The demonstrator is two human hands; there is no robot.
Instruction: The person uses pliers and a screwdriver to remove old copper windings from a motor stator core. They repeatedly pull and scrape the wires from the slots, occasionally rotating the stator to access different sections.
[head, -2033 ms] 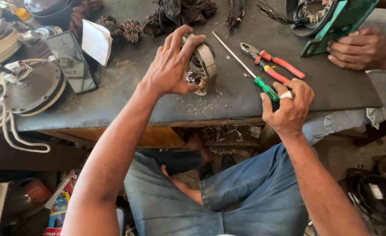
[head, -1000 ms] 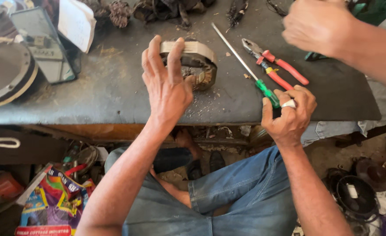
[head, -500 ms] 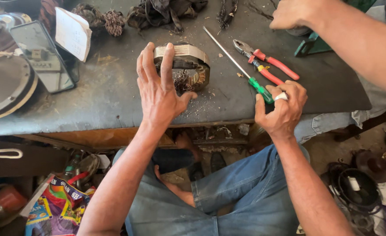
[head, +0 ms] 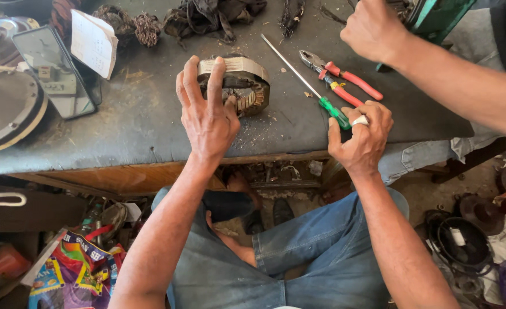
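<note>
A ring-shaped motor stator [head: 242,86] with copper windings is seen standing on its edge on the dark workbench [head: 150,131], near the front edge and about at the middle of the view. It is covered from the near side by the left hand [head: 207,117] — the fingers [head: 216,77] are stretched upward over the pale outer band and the thumb is laid against the winding side, so the stator is touched and steadied rather than enclosed. The right hand [head: 360,137] is clenched around the green handle of a long screwdriver [head: 310,86], whose thin shaft is pointed away across the bench, up and to the left, with its tip well apart from the stator. Just beside the shaft, a pair of red-handled pliers [head: 339,77] is laid flat on the bench. Fine debris is scattered on the surface around the stator. Farther left, a round metal motor cover [head: 4,111], a dark rectangular panel [head: 55,68] and a folded white paper [head: 93,43] are found. At the upper right, another person's hand [head: 373,28] is held above the bench beside a green object [head: 436,17] — whether anything is gripped by it cannot be told.
</note>
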